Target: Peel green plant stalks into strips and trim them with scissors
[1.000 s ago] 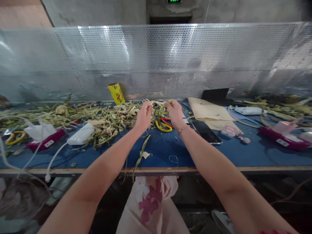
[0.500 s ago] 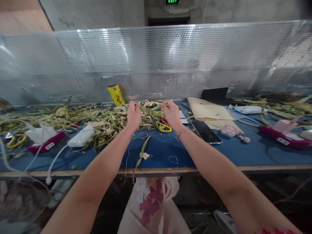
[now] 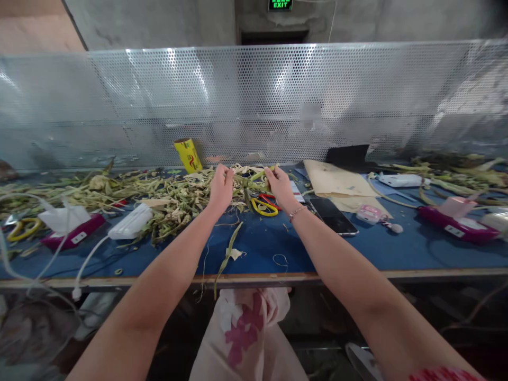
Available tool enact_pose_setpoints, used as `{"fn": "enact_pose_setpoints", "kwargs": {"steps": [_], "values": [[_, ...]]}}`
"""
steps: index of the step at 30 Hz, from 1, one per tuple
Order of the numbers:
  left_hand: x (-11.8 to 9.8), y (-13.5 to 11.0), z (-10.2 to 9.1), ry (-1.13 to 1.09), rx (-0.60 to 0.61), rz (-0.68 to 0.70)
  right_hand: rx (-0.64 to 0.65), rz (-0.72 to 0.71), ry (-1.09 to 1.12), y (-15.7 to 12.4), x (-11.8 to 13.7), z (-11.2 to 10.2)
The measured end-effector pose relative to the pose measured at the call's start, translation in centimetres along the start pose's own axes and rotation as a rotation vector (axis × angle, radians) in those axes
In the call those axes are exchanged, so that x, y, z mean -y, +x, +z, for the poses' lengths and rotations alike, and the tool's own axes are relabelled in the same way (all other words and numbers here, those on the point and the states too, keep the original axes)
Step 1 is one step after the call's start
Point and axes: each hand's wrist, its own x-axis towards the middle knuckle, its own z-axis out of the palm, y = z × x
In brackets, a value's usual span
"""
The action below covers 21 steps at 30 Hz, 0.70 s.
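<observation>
Left hand (image 3: 220,186): closed in a pinch on the left end of the green stalk (image 3: 251,179), with the fingers curled in.
Right hand (image 3: 281,186): closed in a pinch on the stalk's right end, with a thin bracelet at the wrist.
Green stalk: held crosswise between the two hands, just above the table (image 3: 357,248), at 12 o'clock from the person and close to the far edge.
Handling: the stalk is judged light, limp and fibrous, more likely to bend or split lengthwise than to snap. A thumb-and-fingertip hold near each end, as it is held now, is judged the surest.
Heap of leaves (image 3: 159,193): spread from 9 to 12 o'clock, reaching up to the left hand.
Scissors (image 3: 264,205): laid on the table just below the hands, between the wrists.
Phone (image 3: 332,215): laid face up at 2 o'clock, near the right wrist.
Brown paper (image 3: 337,182): spread behind the phone.
Yellow box (image 3: 189,155): propped at 11 o'clock against the mesh screen (image 3: 254,100).
Plastic bag (image 3: 246,333): hung below the table's near edge at 6 o'clock.
</observation>
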Motion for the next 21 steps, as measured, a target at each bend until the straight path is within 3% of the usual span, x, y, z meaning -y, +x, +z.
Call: {"fn": "enact_pose_setpoints", "kwargs": {"steps": [4,7,10,15,21], "values": [[-0.4,0.1,-0.5,0.116,-0.036,0.017,0.147,0.329,0.214,-0.3,0.8,0.1],[-0.7,-0.1,-0.5,0.143,-0.086,0.025,0.236,0.408,0.225,-0.4,0.9,0.1],[-0.6,-0.4,-0.3,0.144,-0.068,0.033,0.257,0.243,0.087,-0.5,0.4,0.4],[-0.5,-0.9,0.3,0.010,0.070,0.046,0.225,-0.025,-0.053,-0.8,-0.2,1.6],[-0.8,-0.8,1.5,-0.365,0.186,-0.218,0.106,-0.230,-0.172,-1.2,0.5,1.4]]}}
